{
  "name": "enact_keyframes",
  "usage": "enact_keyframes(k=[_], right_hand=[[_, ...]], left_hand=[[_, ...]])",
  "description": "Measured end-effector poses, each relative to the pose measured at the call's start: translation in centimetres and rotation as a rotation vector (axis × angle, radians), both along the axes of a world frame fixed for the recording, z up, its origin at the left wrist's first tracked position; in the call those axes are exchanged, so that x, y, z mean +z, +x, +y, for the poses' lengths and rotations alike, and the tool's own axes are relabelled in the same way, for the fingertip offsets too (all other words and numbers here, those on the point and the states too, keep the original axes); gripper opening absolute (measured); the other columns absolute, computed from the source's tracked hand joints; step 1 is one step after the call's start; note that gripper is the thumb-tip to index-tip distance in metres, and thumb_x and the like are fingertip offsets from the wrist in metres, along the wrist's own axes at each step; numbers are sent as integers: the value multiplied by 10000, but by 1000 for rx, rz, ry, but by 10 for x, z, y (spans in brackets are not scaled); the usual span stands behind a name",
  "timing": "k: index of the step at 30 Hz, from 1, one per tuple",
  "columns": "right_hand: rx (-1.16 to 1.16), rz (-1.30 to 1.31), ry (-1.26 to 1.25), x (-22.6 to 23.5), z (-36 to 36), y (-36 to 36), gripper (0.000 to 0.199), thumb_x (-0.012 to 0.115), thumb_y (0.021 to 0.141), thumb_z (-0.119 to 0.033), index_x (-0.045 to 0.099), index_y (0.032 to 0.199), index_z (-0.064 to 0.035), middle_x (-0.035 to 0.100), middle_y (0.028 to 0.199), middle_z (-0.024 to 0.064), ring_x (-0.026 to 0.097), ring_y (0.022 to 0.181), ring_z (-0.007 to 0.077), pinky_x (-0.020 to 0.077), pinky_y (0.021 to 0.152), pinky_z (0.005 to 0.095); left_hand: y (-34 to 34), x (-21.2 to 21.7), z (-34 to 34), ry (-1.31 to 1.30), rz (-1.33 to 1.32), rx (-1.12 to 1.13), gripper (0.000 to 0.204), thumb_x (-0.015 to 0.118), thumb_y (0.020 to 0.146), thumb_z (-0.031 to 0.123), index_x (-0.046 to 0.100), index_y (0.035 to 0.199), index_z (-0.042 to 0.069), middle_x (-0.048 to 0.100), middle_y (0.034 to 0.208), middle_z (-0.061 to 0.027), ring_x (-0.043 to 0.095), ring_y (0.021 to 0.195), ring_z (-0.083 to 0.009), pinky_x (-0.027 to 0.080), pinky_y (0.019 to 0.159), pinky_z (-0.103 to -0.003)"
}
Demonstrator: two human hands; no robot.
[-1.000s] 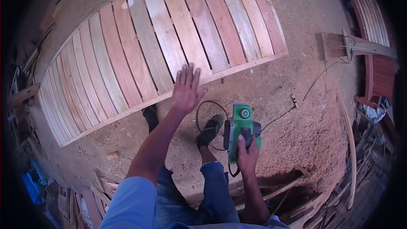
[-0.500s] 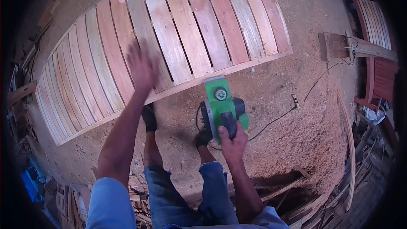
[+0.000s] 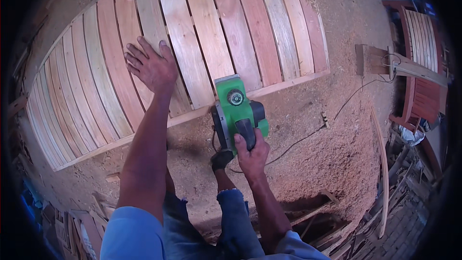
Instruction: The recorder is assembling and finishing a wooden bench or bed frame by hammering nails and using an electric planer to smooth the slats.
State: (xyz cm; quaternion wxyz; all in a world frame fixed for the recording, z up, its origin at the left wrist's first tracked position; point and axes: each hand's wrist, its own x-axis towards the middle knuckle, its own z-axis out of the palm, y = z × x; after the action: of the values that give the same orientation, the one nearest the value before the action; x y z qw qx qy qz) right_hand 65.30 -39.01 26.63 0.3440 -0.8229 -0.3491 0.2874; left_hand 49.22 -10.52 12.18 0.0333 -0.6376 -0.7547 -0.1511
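Note:
My right hand (image 3: 252,150) grips the black handle of a green electric planer (image 3: 236,111), held at the near edge of a large slatted wooden panel (image 3: 202,43). The planer's nose reaches just over that edge. A black cord (image 3: 308,137) runs from the tool across the sawdust to the right. My left hand (image 3: 150,67) lies flat with fingers spread on the slats, left of the planer. The panel is made of several reddish and pale boards side by side.
Sawdust (image 3: 337,159) covers the floor. A slatted wooden chair frame (image 3: 421,62) stands at the right. A thin curved strip (image 3: 384,168) lies on the floor to the right. Scrap boards (image 3: 317,221) and offcuts pile up near my feet and at lower right.
My right hand has brought the planer up from the floor to the panel's edge. My left hand has slid left and further onto the slats.

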Motion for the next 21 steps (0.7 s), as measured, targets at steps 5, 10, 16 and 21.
enact_keyframes(k=[5,10,16,21], right_hand=[[-17,56,19,6,41,0,386,812,983,-358,656,1030,-8,689,730,164,698,626,315,536,615,428],[7,-2,67,-1,69,2,386,811,984,-360,657,1029,-8,688,726,163,694,625,313,534,615,426],[30,3,31,1,141,4,391,813,986,-358,665,1009,3,685,722,167,681,618,302,524,608,429],[22,51,-17,7,211,8,403,816,991,-358,673,987,19,682,724,174,672,619,281,520,608,433]], left_hand=[[-4,7,1,-21,5,-4,802,414,1111,544,265,1728,53,207,1754,-356,150,1626,-572,78,1314,-670],[3,15,2,-54,6,-4,806,452,1102,515,260,1727,42,187,1761,-353,145,1626,-572,90,1310,-678],[1,21,8,-109,16,21,812,469,1096,499,255,1727,36,170,1768,-347,146,1626,-571,85,1310,-678],[6,26,7,-155,-3,20,817,475,1091,492,246,1729,36,154,1776,-337,142,1628,-566,80,1312,-675]])
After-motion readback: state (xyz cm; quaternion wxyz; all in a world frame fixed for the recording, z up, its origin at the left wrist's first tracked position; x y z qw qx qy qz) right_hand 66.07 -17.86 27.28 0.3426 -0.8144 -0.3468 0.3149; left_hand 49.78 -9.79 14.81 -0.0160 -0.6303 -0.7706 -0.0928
